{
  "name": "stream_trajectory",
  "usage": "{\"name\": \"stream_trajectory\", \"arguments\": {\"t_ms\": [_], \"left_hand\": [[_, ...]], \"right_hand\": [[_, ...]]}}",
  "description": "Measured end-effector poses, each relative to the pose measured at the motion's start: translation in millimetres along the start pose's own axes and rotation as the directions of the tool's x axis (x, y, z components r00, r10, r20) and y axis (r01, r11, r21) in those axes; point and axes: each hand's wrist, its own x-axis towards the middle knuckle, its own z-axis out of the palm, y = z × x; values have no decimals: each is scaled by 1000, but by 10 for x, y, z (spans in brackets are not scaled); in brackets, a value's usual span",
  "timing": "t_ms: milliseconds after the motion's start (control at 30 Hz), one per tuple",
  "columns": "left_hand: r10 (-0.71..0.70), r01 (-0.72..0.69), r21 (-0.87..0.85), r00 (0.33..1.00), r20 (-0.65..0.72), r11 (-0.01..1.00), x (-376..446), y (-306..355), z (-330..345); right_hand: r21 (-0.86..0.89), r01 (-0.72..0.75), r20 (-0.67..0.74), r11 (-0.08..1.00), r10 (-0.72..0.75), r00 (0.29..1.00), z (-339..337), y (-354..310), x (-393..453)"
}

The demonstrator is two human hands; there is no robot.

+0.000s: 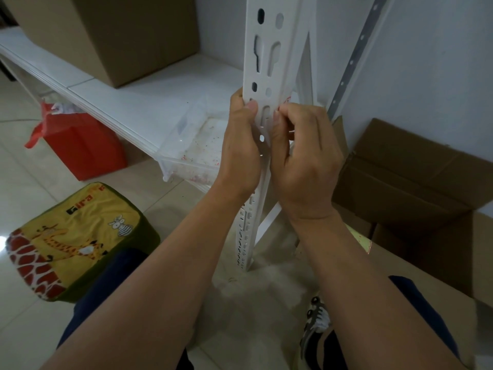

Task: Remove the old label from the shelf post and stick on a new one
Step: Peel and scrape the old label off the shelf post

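White wall behind; both hands around shelf post.

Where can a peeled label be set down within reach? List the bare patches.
Bare shelf board lies between the cardboard box and the clear plastic tray. Open floor tile lies left of the red bag. Around the shelf post it is crowded: both hands, flattened cardboard.

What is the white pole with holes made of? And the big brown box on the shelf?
The shelf post looks like metal painted matte white: thin, folded, with cleanly punched slots. The brown box looks like plain cardboard, dull brown with a folded edge.
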Motion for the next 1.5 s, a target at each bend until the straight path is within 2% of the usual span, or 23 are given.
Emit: {"name": "stream_trajectory", "arguments": {"t_ms": [367,833,967,1133,1267,1367,1433,1500], "left_hand": [[5,-4,-46,1000,16,999,10,-16,1],[-10,10,-17,1000,2,1000,-3,7,-6],[4,-4,7,1000,22,1000,-7,8,-29],[-20,22,-54,999,35,998,13,12,-48],[33,-32,145,999,-6,989,-10,18,-65],[181,-157,287,982,-58,945,-71,-20,-29],[271,-218,374,958,-97,902,-105,-49,-6],[299,-230,408,948,-112,883,-122,-39,4]], "right_hand": [[-34,51,5,998,-51,999,9,-19,0],[-46,76,48,996,-74,996,-13,2,43],[60,-29,102,998,23,995,-48,17,-35],[196,-211,154,958,182,971,-55,-59,-41],[247,-327,157,912,295,943,-70,-85,9],[261,-346,140,901,320,937,-83,-82,37],[254,-333,141,908,306,941,-94,-59,48],[208,-258,146,943,231,962,-100,-25,51]]}}
